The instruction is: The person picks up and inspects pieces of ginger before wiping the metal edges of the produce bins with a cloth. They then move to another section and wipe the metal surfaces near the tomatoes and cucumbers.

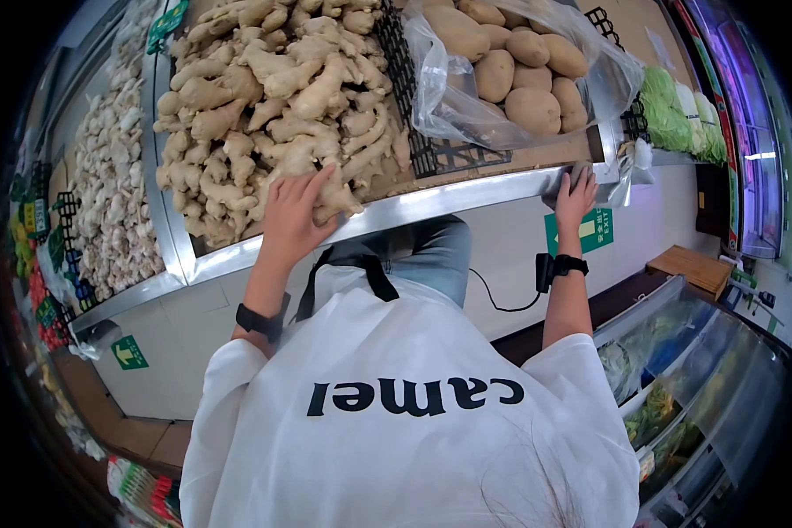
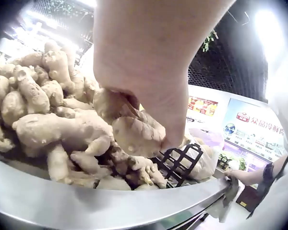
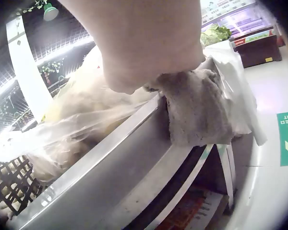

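Note:
My left hand (image 1: 299, 216) is at the front edge of a heaped pile of ginger (image 1: 255, 106). In the left wrist view its thumb and fingers grip a knobbly piece of ginger (image 2: 139, 134), just above the metal rim; the fingertips are partly hidden behind it. At the display's right front corner, my right hand (image 1: 575, 198) holds a grey cloth (image 3: 197, 108) against the metal rim (image 3: 101, 167). The cloth hangs down over the outside of the edge, and most of the right fingers are hidden in the right wrist view.
Potatoes (image 1: 530, 110) lie in a clear plastic bag (image 1: 427, 97) beside the ginger, with a black plastic grid (image 1: 400, 70) between them. Garlic (image 1: 110, 176) fills the left section. Leafy cabbages (image 1: 678, 110) stand at the far right. A green exit sign (image 1: 598, 231) is on the floor.

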Available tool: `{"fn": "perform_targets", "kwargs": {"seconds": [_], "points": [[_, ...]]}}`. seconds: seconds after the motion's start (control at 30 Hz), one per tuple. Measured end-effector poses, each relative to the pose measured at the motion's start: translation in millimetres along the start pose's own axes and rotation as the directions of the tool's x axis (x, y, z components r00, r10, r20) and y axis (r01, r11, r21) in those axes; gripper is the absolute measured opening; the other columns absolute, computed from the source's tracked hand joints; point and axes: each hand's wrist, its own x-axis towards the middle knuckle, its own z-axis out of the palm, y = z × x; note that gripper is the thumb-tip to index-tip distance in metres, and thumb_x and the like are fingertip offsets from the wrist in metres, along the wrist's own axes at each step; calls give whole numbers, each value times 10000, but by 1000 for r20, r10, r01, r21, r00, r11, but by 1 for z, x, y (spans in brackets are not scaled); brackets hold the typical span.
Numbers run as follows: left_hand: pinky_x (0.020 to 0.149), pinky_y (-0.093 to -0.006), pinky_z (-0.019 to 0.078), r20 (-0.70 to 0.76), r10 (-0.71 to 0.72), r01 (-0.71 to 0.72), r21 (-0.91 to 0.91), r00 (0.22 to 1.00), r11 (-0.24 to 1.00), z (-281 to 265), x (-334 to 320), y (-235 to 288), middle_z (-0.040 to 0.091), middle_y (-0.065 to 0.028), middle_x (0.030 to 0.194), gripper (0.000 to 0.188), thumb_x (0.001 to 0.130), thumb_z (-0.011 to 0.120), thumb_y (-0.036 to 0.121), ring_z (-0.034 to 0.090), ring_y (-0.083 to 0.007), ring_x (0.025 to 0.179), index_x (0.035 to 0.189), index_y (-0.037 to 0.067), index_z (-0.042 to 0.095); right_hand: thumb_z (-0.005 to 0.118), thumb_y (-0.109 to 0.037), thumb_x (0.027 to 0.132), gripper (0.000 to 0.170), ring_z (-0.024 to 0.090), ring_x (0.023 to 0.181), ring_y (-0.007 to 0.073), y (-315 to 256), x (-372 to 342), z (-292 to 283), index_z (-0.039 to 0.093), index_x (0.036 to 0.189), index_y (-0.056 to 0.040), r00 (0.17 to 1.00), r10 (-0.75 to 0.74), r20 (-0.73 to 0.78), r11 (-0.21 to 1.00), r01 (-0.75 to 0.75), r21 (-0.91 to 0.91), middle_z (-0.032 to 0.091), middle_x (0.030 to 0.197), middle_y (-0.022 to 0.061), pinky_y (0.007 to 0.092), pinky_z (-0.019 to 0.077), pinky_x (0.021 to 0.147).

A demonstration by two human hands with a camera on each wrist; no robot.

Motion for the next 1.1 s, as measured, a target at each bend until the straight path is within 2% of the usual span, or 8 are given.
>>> {"fn": "perform_targets", "kwargs": {"seconds": [0.07, 0.2, 0.5, 0.57, 0.6, 0.7, 0.93, 1.1], "points": [[945, -379, 326, 28, 44, -43, -25, 999, 999, 4, 5, 2, 561, -96, 1085, 764, 569, 745, 138, 501, -270, 1014, 1276, 122, 456, 529, -293, 867, 473, 309, 1253, 400, 21, 6, 18, 465, 1278, -66, 972, -197, -127, 979, 203, 29, 372, 1350, 208, 474, 226, 1038], [943, -383, 327, 52, 82, -80, -41, 995, 996, 12, 10, 8, 561, -96, 1086, 767, 563, 750, 142, 505, -266, 1012, 1273, 124, 460, 559, -73, 806, 371, 433, 1105, 365, 6, 4, 12, 531, 1172, -24, 958, -233, -169, 972, 237, 3, 498, 1165, 181, 453, 328, 950], [938, -387, 328, 41, 89, -88, -33, 995, 996, 16, 5, 6, 562, -96, 1104, 759, 560, 744, 129, 507, -270, 1017, 1267, 123, 467, 566, -222, 860, 370, 498, 1005, 372, -38, 33, -42, 540, 1149, 7, 914, -46, -402, 960, 152, 235, 550, 1060, 192, 425, 389, 876], [944, -383, 323, 42, 82, -82, -14, 996, 997, 16, 3, 4, 557, -85, 1105, 732, 586, 733, 170, 498, -260, 1012, 1267, 132, 469, 529, -370, 871, 491, 495, 1039, 381, -43, 37, -39, 506, 1201, -7, 971, -27, -238, 992, 55, 110, 540, 1138, 201, 431, 376, 904], [944, -383, 323, 40, 87, -86, -14, 995, 996, 16, 2, 3, 557, -85, 1105, 732, 586, 733, 170, 498, -260, 1012, 1267, 132, 469, 474, -476, 869, 572, 444, 1138, 376, -26, 41, -21, 465, 1267, -65, 998, 61, 28, 998, -61, -2, 473, 1265, 187, 469, 333, 960], [940, -380, 325, 47, 71, -72, 6, 996, 997, 15, 3, 3, 555, -88, 1117, 732, 582, 732, 161, 497, -263, 1017, 1266, 131, 471, 443, -496, 875, 563, 360, 1228, 369, -23, 15, 6, 444, 1299, -125, 1000, -12, 23, 963, 18, -271, 400, 1349, 158, 510, 277, 1000], [939, -379, 326, 53, 88, -87, -24, 995, 996, 16, 7, 3, 557, -89, 1096, 733, 580, 730, 162, 500, -256, 1016, 1264, 125, 469, 496, -367, 877, 500, 280, 1282, 379, -13, 3, 13, 413, 1315, -142, 1000, -7, -15, 1000, 7, 7, 330, 1393, 156, 586, 207, 1013], [940, -383, 325, 83, 122, -118, -53, 989, 992, 20, 16, 8, 551, -81, 1093, 727, 580, 729, 160, 497, -246, 1017, 1259, 127, 473, 509, -320, 873, 463, 325, 1242, 392, -40, -9, -4, 443, 1267, -86, 985, -28, -170, 967, -16, -255, 388, 1344, 172, 534, 248, 1007]]}}
